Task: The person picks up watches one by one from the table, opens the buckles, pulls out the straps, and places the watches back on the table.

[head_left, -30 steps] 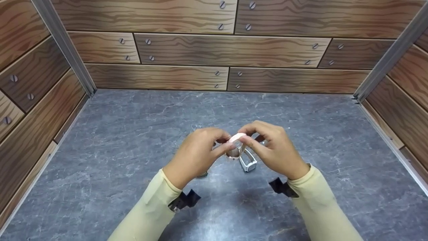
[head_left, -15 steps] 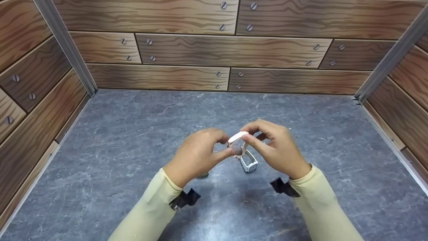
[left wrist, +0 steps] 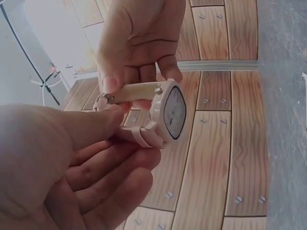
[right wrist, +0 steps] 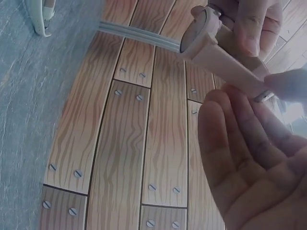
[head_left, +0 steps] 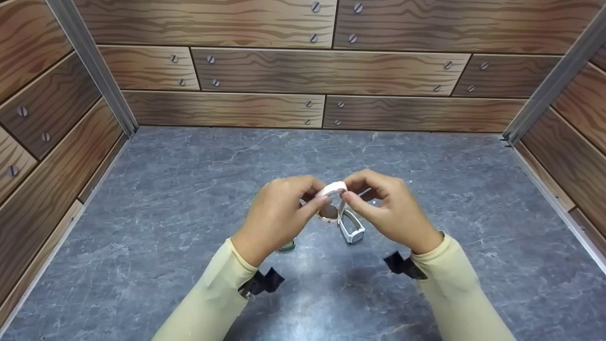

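Note:
A pale pink wristwatch [head_left: 333, 188] is held above the table between both hands, its strap closed into a loop. Thumb and fingers of the left hand [head_left: 277, 210] pinch the left side of the strap. From the other side, the right hand [head_left: 388, 208] grips the strap between thumb and index finger. The left wrist view shows the round watch face [left wrist: 175, 112] pointing away from the fingers, while the metal buckle [left wrist: 109, 98] lies by both thumbs. In the right wrist view, the right thumb [right wrist: 290, 85] presses on the strap's buckle end.
Beneath the hands, a white and grey watch [head_left: 352, 232] lies on the grey marbled table [head_left: 213, 166]. Part of a dark green object [head_left: 287, 246] shows beside the left wrist. Wood-patterned panels [head_left: 326, 71] enclose the back and both sides.
The pink watch has tipped and shifted slightly left, so more of its loop shows. The left thumb and fingers have moved up the strap. The white watch has stayed put.

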`<action>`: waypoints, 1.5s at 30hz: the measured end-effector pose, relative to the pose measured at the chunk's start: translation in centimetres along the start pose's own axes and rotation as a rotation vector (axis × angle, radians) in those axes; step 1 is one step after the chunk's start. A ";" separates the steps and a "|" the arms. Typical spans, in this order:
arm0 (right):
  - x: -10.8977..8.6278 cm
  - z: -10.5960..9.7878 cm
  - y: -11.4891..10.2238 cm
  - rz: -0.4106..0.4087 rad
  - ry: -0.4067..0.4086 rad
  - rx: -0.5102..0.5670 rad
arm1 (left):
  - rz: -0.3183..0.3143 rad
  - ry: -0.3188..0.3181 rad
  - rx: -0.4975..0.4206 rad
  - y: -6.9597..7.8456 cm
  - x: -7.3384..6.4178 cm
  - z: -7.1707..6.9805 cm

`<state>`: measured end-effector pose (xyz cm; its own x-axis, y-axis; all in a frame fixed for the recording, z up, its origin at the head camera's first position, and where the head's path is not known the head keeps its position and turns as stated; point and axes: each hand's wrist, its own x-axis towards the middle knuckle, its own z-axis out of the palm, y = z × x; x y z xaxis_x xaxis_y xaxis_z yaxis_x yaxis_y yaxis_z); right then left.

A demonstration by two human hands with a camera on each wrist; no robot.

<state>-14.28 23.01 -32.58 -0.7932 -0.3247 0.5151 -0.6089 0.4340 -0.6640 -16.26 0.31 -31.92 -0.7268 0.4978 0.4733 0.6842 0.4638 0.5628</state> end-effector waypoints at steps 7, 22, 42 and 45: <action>-0.1 -0.2 -0.1 -0.004 -0.094 0.016 | -0.024 -0.011 0.020 0.0 -0.1 -0.2; 0.0 0.0 0.1 0.029 -0.050 0.006 | -0.072 -0.107 -0.038 0.3 -0.1 0.0; 0.0 0.4 0.1 -0.008 -0.062 0.011 | -0.066 -0.178 -0.013 0.4 -0.1 0.2; 0.0 0.4 0.1 -0.025 -0.074 -0.008 | -0.045 -0.164 -0.005 0.4 -0.1 0.3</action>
<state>-14.38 22.76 -32.88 -0.7760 -0.3972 0.4899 -0.6290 0.4310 -0.6470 -15.92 0.62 -31.95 -0.7369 0.5896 0.3305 0.6504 0.4853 0.5843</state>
